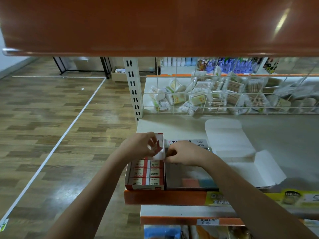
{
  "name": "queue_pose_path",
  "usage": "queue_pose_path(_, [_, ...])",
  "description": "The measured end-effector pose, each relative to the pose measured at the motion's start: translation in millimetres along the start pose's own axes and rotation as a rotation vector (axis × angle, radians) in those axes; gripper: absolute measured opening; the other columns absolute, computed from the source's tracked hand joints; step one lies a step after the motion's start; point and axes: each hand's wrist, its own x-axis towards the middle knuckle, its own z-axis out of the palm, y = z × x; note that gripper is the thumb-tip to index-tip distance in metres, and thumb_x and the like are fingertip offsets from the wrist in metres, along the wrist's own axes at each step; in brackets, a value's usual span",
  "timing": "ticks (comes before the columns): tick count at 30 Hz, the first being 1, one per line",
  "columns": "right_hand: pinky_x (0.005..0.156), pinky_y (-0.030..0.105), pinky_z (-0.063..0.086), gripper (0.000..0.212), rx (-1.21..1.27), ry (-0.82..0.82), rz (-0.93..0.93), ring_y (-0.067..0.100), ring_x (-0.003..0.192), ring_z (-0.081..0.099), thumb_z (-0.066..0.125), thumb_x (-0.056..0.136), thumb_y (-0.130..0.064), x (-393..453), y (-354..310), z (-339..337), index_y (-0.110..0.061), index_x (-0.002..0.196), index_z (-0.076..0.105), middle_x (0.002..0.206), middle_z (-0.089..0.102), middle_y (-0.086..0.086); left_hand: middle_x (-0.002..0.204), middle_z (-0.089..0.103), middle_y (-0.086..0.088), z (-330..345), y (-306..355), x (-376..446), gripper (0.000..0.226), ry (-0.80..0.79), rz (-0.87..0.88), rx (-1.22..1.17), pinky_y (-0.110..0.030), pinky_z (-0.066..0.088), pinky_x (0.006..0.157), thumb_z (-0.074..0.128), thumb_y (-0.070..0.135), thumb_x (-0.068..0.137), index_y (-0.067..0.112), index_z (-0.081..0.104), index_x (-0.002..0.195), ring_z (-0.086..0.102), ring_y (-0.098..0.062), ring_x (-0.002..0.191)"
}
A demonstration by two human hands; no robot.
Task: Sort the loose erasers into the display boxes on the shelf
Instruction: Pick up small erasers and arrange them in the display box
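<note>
Left hand (140,144) pinches the raised flap (159,145) of the red display box (145,175); right hand (184,155) w/ curled fingers pinches its lower corner. Box sits at shelf (172,125) front-left, holding 2B erasers (147,173) in rows, just beside a grey box (189,176).

Red-and-white 2B erasers (148,173) are lying flat in two neat columns inside the red-and-white display box (144,187), just below both hands and filling its near part. The box's white lid flap (159,146) is standing up between the hands. Beside it, under the right hand, a grey display box (190,176) is holding an orange eraser (190,182) and a blue eraser (207,182) near its front wall.
</note>
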Motion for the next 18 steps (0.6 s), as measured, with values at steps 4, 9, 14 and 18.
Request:
queue_pose_path(4, [0.075,0.036,0.050,0.036,-0.002,-0.008,0.005,0.021,0.081,0.063,0.057,0.088,-0.041,-1.2,-1.2,-1.4,-0.008,0.095,0.068,0.091,0.069,0.010,0.104,0.067,0.009,5.0,1.8,-1.8,0.032,-0.030,0.017,-0.005,-0.013,0.045,0.069,0.069,0.040,0.080,0.019,0.062,0.103,0.058,-0.002,0.086])
queue_pose_path(9, [0.077,0.037,0.051,0.033,-0.018,-0.002,0.006,0.024,0.087,0.064,0.058,0.088,-0.037,0.0,-3.8,-2.0,-0.007,0.096,0.068,0.095,0.068,0.012,0.106,0.066,0.009,5.4,-3.4,-2.0,0.029,-0.062,0.008,0.109,-0.021,0.052,0.080,0.067,0.036,0.083,0.020,0.062,0.106,0.059,-0.002,0.089])
queue_pose_path(14, [0.079,0.035,0.052,0.028,0.012,-0.005,0.011,0.021,0.088,0.065,0.059,0.088,-0.035,-0.8,-5.3,-3.4,-0.010,0.096,0.069,0.094,0.070,0.009,0.109,0.066,0.008,1.9,-3.6,-4.0,0.031,-0.118,0.025,0.163,-0.024,0.052,0.082,0.059,0.040,0.088,0.021,0.063,0.113,0.060,-0.006,0.093])
queue_pose_path(18, [0.074,0.029,0.050,0.027,0.040,0.008,0.022,0.014,0.081,0.061,0.059,0.089,-0.035,-2.8,-4.4,-1.6,-0.012,0.098,0.068,0.093,0.069,0.005,0.100,0.068,0.005,4.0,-3.8,0.4,0.027,-0.074,0.008,0.176,-0.026,0.054,0.077,0.055,0.040,0.091,0.020,0.066,0.105,0.062,-0.008,0.085])
